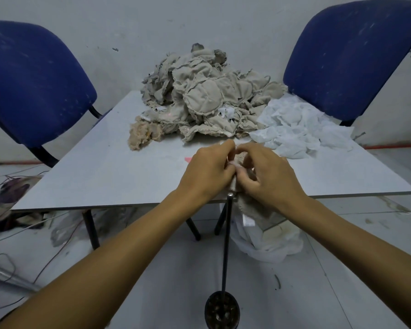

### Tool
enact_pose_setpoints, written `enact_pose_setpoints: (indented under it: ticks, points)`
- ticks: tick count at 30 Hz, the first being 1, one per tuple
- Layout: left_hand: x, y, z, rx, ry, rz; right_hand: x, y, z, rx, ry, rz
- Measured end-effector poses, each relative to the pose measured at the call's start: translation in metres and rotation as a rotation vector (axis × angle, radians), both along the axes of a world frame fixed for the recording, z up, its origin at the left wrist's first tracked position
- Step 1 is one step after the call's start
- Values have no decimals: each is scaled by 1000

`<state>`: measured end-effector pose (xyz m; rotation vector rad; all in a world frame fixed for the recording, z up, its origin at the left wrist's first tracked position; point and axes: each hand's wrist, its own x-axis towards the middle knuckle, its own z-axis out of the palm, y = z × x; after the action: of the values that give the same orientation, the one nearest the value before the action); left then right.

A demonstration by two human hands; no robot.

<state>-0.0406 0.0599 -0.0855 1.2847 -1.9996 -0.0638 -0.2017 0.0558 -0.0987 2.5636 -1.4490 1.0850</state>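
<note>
Both hands meet over the near edge of the grey table. My left hand and my right hand pinch a small beige fabric piece between their fingertips; most of it is hidden by the fingers. A thin black rod stands upright just below the hands, rising from a dark round base on the floor. More beige cloth hangs off the table edge under my right hand.
A heap of beige fabric pieces fills the table's far middle, with a fluffy tuft at its left and crumpled white cloth at its right. Blue chairs flank the table. A white bag and wires lie on the floor.
</note>
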Motion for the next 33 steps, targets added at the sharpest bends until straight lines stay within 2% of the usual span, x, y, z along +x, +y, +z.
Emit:
enact_pose_setpoints:
  ticks: [3,5,8,12,20,23,26,30,33]
  points:
    - [-1,7,2,16,86,25,-5,6,-1,3,-21,9]
    - [-1,15,4,-46,47,-1,-8,9,-2,-67,-67,5]
    - [5,25,3,-341,-162,-22,-7,16,-2,-240,-129,48]
    - [21,33,3,-583,-211,-214,-7,32,0,-488,-114,207]
    - [30,39,6,-578,-196,-348,-8,42,2,-560,-115,323]
    - [34,37,10,-497,-206,-435,-9,43,3,-596,-83,370]
    - [44,30,12,-243,-191,-487,-9,45,3,-580,-73,425]
    - [47,24,19,23,179,-400,-9,46,7,-597,-66,483]
    - [41,21,25,232,300,-417,-8,46,11,-637,-64,514]
